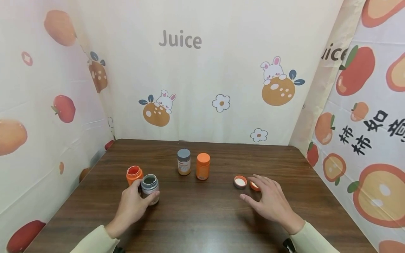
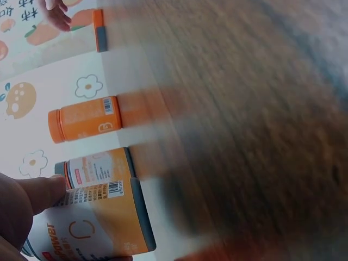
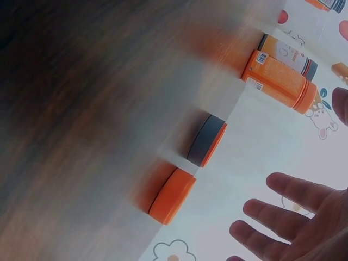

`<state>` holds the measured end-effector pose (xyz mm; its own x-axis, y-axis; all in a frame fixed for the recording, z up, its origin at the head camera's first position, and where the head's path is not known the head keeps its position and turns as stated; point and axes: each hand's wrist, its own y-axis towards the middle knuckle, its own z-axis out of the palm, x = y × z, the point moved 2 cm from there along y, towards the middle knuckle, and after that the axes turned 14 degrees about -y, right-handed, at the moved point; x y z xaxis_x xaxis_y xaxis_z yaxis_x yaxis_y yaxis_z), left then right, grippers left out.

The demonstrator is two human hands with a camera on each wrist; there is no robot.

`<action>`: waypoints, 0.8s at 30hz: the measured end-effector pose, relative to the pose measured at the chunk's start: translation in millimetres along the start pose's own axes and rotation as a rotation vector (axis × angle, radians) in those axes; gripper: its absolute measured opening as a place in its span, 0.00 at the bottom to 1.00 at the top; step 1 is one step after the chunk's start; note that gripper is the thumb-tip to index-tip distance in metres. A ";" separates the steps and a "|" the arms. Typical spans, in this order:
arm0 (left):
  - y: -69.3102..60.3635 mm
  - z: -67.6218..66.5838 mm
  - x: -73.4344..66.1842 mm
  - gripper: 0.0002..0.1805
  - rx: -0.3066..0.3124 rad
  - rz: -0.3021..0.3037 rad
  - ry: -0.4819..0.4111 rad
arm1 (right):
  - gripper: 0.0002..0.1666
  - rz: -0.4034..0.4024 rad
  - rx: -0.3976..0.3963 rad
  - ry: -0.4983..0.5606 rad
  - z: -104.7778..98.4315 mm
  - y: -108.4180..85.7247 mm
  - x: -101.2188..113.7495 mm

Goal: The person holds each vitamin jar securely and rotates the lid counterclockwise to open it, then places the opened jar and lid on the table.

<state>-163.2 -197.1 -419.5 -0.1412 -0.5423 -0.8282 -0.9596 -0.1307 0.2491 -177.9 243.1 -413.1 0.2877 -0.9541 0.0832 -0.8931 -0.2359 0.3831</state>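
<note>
My left hand (image 1: 134, 205) grips an uncapped jar with a grey threaded neck (image 1: 150, 186); in the left wrist view my thumb presses its label side (image 2: 87, 223). An open orange jar (image 1: 134, 173) stands just behind it. My right hand (image 1: 272, 200) hovers over the right side with fingers spread, holding nothing. Beneath and beside its fingertips lie an orange cap (image 1: 255, 186) and a grey cap (image 1: 240, 182), both inside up. In the right wrist view the orange cap (image 3: 172, 196) and grey cap (image 3: 207, 141) rest side by side, apart from the fingers.
At the middle back of the brown table (image 1: 196, 218) stand a closed jar with a grey lid (image 1: 184, 162) and a closed orange jar (image 1: 203, 166), side by side. A printed curtain (image 1: 221, 70) rises behind the table and along both sides.
</note>
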 end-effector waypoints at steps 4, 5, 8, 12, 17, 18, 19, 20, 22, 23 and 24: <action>-1.6 -3.0 2.9 0.30 -0.012 0.003 0.008 | 0.45 0.005 0.017 -0.003 -0.1 -0.5 -0.2; -1.8 -3.7 3.5 0.30 -0.015 0.005 0.013 | 0.46 0.007 0.020 -0.003 -0.3 -0.6 -0.1; -2.4 -5.7 5.7 0.32 -0.022 0.003 0.015 | 0.46 0.009 0.025 -0.002 -1.0 -0.8 0.2; -3.7 -8.0 8.0 0.33 -0.024 -0.009 0.010 | 0.45 0.007 0.026 -0.004 -1.7 -0.9 0.7; -4.2 -8.9 8.7 0.33 -0.016 -0.017 0.018 | 0.46 0.007 0.019 -0.006 -2.0 -1.1 0.6; -4.1 -8.8 8.7 0.33 -0.012 -0.019 0.018 | 0.46 0.008 0.018 -0.006 -1.9 -1.1 0.6; -4.0 -8.8 8.8 0.33 -0.008 -0.021 0.018 | 0.46 0.008 0.016 -0.006 -1.8 -1.2 0.6; -4.2 -8.9 8.6 0.33 -0.005 -0.026 0.017 | 0.45 0.007 0.015 -0.006 -1.6 -1.2 0.6; -4.1 -8.8 8.7 0.35 0.003 -0.034 0.017 | 0.45 0.007 0.014 -0.005 -1.1 -1.4 0.5; -4.1 -8.6 9.0 0.35 0.007 -0.036 0.017 | 0.45 0.007 0.014 -0.005 -0.9 -1.6 0.5; -4.1 -8.5 9.2 0.35 0.009 -0.037 0.017 | 0.45 0.008 0.012 -0.006 -0.6 -1.8 0.5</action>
<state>-158.5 -208.6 -423.8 -0.1017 -0.5515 -0.8279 -0.9662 -0.1436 0.2143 -176.0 243.2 -413.1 0.2787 -0.9570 0.0802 -0.8995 -0.2309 0.3710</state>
